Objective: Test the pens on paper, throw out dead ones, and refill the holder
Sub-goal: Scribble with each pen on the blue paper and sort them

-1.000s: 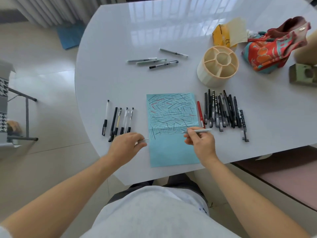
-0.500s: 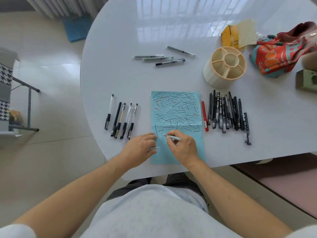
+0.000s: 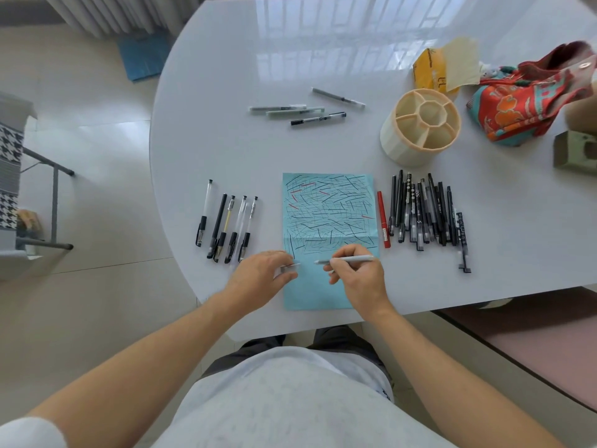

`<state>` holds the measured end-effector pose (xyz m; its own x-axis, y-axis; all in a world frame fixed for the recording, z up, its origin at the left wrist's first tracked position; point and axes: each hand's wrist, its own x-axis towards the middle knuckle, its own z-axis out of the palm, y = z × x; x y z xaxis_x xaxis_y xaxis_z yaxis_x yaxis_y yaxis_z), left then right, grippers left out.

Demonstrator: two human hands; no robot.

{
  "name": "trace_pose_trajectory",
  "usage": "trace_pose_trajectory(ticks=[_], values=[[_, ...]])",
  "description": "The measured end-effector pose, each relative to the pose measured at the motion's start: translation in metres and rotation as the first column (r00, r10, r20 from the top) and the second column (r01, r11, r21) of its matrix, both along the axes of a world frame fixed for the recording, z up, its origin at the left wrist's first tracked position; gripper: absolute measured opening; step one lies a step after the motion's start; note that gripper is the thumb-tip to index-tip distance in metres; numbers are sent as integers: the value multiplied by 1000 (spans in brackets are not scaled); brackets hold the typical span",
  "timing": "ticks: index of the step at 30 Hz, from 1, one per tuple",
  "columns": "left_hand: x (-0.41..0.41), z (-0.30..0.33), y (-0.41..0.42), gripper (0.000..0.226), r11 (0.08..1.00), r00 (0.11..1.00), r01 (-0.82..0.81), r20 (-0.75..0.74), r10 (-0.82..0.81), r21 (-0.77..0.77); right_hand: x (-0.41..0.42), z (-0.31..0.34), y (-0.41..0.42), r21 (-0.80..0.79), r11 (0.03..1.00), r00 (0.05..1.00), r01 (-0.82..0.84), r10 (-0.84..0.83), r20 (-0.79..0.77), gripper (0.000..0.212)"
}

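A light blue paper covered in black and red test strokes lies near the table's front edge. My right hand grips a grey pen, tip pointing left just over the paper's lower half. My left hand pinches a small grey pen cap at the paper's left edge. A cream compartmented holder stands empty behind and to the right. Several dark pens and a red pen lie right of the paper. Several capped pens lie to its left.
Several grey pens lie farther back on the white table. A red patterned pouch, a yellow packet and a green block sit at the back right. A chair frame stands on the floor at left.
My right hand moved from the paper's right edge toward the middle, then back a little right, with the pen tip now pointing left. My left hand stayed at the paper's left edge with the cap.
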<state>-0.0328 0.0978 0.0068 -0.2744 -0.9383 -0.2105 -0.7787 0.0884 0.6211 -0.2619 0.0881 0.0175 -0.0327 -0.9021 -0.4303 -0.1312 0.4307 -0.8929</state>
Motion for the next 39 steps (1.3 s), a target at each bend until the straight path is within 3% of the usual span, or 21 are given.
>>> trace_pose_trajectory(ticks=[9, 16, 20, 26, 39], values=[[-15, 12, -6, 18, 1000, 999, 15, -34, -15, 10, 10, 4, 2, 97, 991, 990, -89, 77, 118, 7], [-27, 23, -18, 17, 997, 995, -46, -89, 52, 63, 9, 9, -10, 128, 992, 976, -19, -10, 219, 6], [-34, 28, -33, 16, 989, 981, -77, -166, 98, 125, 3, 19, -21, 57, 998, 974, 34, -45, 223, 6], [-36, 29, -41, 15, 987, 980, -96, -163, 117, 130, -3, 30, -33, 5, 999, 981, 34, -34, 193, 7], [-40, 31, -35, 14, 991, 989, -51, -135, 67, 120, 2, 21, -24, 85, 996, 981, -25, 8, 192, 7]])
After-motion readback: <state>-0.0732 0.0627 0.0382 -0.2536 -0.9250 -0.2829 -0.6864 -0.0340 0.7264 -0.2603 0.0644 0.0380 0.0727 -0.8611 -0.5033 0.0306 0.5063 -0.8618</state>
